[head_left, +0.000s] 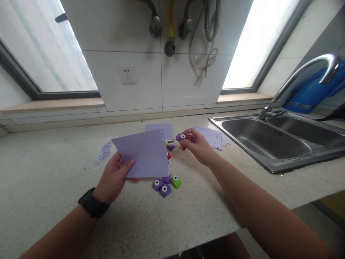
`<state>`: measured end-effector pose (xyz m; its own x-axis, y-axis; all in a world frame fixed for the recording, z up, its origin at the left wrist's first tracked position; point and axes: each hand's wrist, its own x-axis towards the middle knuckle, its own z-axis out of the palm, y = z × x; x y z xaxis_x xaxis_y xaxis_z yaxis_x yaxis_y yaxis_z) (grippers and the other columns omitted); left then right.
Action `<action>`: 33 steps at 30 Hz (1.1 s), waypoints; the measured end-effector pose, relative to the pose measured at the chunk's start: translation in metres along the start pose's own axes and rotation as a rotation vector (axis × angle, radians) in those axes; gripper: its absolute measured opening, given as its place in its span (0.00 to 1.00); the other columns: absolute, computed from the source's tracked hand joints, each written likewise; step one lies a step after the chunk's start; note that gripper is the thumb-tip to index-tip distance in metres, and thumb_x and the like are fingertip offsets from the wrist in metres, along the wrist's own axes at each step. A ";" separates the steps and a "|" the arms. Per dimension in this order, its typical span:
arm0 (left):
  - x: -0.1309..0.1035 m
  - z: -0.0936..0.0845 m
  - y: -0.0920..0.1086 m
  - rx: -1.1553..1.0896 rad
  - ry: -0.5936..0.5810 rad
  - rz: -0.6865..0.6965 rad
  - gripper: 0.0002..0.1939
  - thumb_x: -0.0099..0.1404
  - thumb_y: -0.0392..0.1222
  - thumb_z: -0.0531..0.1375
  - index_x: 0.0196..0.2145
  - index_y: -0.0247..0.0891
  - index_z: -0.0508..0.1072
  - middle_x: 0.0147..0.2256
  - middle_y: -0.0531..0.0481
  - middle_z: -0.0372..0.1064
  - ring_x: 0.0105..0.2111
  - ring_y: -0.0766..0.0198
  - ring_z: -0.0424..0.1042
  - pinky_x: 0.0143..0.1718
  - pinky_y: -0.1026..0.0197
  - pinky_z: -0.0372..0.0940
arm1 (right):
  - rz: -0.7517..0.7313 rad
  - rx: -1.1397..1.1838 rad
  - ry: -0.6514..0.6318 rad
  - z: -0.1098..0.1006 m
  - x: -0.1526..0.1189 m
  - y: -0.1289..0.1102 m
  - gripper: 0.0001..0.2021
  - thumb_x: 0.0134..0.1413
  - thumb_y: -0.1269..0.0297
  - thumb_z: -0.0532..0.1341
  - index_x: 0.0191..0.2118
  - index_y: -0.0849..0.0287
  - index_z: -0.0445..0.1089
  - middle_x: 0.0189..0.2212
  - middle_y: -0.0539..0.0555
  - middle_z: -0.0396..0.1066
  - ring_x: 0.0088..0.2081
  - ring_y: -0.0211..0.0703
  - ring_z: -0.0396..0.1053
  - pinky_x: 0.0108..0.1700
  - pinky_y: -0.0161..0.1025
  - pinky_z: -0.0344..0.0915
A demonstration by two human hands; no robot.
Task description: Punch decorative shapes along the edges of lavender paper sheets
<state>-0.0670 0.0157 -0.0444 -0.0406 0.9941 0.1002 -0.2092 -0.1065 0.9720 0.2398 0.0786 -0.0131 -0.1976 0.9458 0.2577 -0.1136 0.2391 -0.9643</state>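
Note:
My left hand (117,174) grips a lilac sheet of paper (144,154) by its lower left side, thumb on top. A few punched marks run along the sheet's upper right edge. Just right of that edge, my right hand (196,144) pinches a small purple craft punch (180,137), apart from the paper. Below the sheet lie several purple craft punches (165,190) and a green craft punch (176,181). Another purple punch (170,146) and part of a red one (169,156) show beside the sheet, partly hidden by it.
Behind the held sheet lies a stack of lilac paper (161,127). Punched sheets (211,136) fan out by the sink (242,165). Small lilac paper bits (104,152) are scattered at left. A faucet (296,77) arches over the sink, near a blue object (309,91).

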 end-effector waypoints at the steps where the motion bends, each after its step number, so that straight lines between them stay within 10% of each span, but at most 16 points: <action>1: 0.000 0.000 -0.001 0.001 0.023 0.016 0.26 0.59 0.46 0.75 0.52 0.42 0.74 0.49 0.47 0.78 0.36 0.59 0.79 0.30 0.59 0.79 | -0.011 0.055 0.006 0.002 -0.001 -0.002 0.20 0.49 0.60 0.75 0.43 0.53 0.66 0.34 0.48 0.75 0.31 0.38 0.73 0.38 0.42 0.71; 10: 0.003 -0.004 -0.008 0.079 0.088 0.081 0.26 0.58 0.48 0.76 0.51 0.39 0.76 0.50 0.43 0.81 0.53 0.51 0.78 0.59 0.47 0.69 | -0.050 0.224 -0.104 0.013 -0.008 -0.007 0.21 0.49 0.60 0.77 0.43 0.55 0.68 0.35 0.47 0.73 0.32 0.36 0.74 0.40 0.40 0.73; 33: -0.002 -0.014 -0.001 0.421 0.089 0.253 0.07 0.64 0.48 0.72 0.36 0.45 0.80 0.37 0.50 0.76 0.39 0.55 0.75 0.39 0.56 0.73 | -0.814 -0.298 -0.099 0.031 -0.033 -0.023 0.24 0.51 0.72 0.74 0.52 0.49 0.72 0.44 0.54 0.72 0.45 0.48 0.72 0.46 0.48 0.74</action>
<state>-0.0802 0.0138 -0.0485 -0.1266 0.9306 0.3436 0.2301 -0.3093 0.9227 0.2188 0.0349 0.0027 -0.2508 0.4358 0.8644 0.0007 0.8930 -0.4500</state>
